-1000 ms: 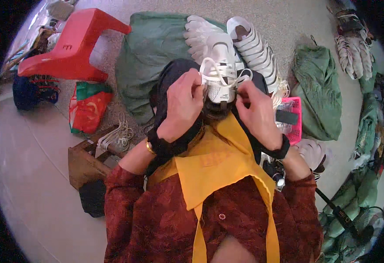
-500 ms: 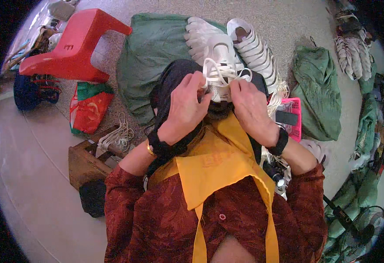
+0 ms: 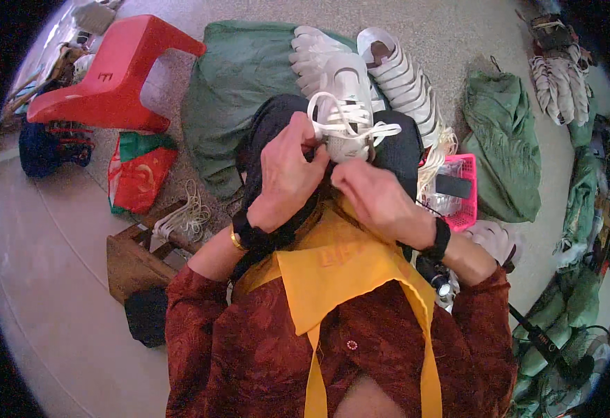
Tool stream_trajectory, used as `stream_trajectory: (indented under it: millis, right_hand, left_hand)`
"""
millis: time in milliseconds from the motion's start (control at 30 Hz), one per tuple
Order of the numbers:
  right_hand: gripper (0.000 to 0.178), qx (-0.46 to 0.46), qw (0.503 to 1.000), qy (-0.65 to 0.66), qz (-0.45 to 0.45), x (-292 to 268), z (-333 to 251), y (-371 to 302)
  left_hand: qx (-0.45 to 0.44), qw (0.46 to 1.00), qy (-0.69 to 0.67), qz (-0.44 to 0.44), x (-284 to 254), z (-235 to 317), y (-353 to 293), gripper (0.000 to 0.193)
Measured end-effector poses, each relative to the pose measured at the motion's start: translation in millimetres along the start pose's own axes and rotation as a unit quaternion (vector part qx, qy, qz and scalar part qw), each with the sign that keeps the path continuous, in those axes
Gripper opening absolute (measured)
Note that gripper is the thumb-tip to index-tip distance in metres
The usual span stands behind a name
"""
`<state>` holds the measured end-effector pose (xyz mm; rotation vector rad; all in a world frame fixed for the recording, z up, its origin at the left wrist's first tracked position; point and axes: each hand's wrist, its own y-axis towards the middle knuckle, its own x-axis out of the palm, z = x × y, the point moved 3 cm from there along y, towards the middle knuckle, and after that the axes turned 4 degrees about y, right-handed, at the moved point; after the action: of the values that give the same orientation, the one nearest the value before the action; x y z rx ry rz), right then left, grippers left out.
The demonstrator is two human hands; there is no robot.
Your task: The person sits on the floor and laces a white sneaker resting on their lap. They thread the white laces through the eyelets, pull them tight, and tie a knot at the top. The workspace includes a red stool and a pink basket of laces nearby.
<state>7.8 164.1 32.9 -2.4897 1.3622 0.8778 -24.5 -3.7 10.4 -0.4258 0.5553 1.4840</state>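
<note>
A white shoe upper lies across my lap, toe end toward me, with a loose white shoelace looped over it. My left hand is closed at the upper's left edge, thumb and index finger meeting beside the lace loop. Just off the near end, my right hand is closed, its fingertips bunched and slightly blurred. Whatever may be between those fingertips is hidden. The far lace loop sticks out to the right, free of both hands. Below my hands spreads a yellow apron.
Stacked white uppers lie beyond my knees by a green sack. A pink basket holds a dark flat object at right, near another green sack. At left are a red plastic chair, a wooden stool and spare laces.
My right hand has let go of the lace loop on the right and moved down and left toward the near end. The left hand stays at the left edge.
</note>
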Motion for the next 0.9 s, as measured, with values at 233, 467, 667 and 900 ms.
stream_trajectory:
  millis: [233, 467, 667, 900]
  right_hand:
    - [0.016, 0.012, 0.993, -0.076, 0.087, 1.3, 18.8, 31.6]
    - [0.014, 0.032, 0.987, -0.152, 0.047, 12.5, 33.9, 38.6]
    - [0.013, 0.029, 0.994, -0.084, 0.058, 5.4, 27.5, 39.8]
    - [0.013, 0.033, 0.995, -0.059, 0.069, 3.6, 25.7, 43.7]
  left_hand:
    - [-0.009, 0.999, -0.034, 0.022, -3.7, -1.8, -2.0, 0.024]
    - [-0.046, 0.998, -0.028, 0.022, -3.9, -3.8, -1.9, 0.023]
    - [-0.021, 0.995, -0.079, 0.052, 1.2, -9.9, -4.4, 0.026]
    - [-0.011, 0.997, -0.053, 0.046, -1.0, -6.9, -4.2, 0.021]
